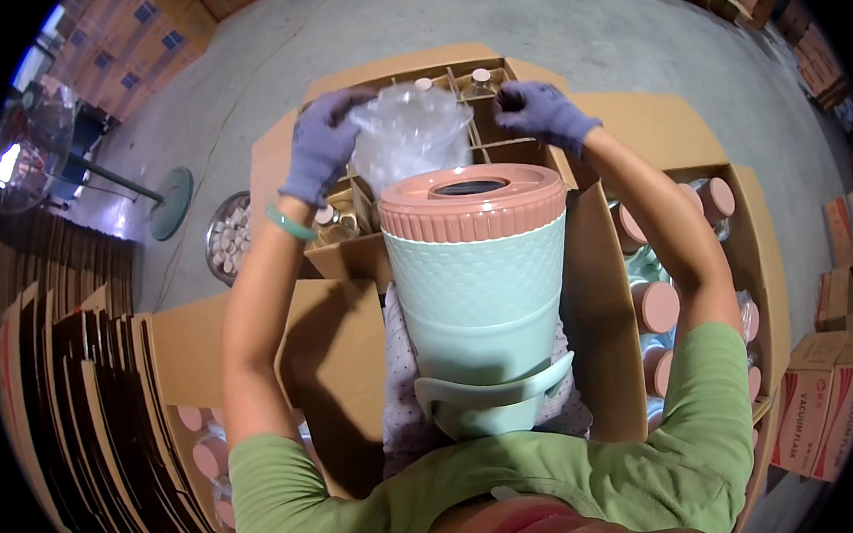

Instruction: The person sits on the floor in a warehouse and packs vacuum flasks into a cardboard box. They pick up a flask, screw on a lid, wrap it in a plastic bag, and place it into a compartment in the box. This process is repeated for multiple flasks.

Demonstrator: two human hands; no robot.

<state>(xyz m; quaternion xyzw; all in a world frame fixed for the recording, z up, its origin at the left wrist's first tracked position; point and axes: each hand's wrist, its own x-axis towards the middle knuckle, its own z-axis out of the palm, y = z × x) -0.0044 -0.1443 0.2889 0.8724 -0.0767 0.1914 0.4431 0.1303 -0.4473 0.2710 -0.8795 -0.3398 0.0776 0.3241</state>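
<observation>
A large pale-green vacuum flask (480,285) with a ribbed pink lid and a handle stands upright in front of my torso, touched by neither hand. Beyond it, my gloved left hand (325,141) is at the left edge of a crumpled clear plastic bag (414,131), which is blurred; its grip on the bag is unclear. My gloved right hand (545,115) is to the right of the bag, its fingers curled, with a dark patch between them. Both hands are above a divided cardboard carton (400,66), where a few glass bottles with pale pink caps (482,80) sit in compartments.
An open carton of pink-capped containers (660,307) is at the right, another (211,459) at lower left. A metal bowl of small pale caps (231,238) rests on the floor beside a fan stand (172,203). Flattened cardboard (91,404) lines the left side.
</observation>
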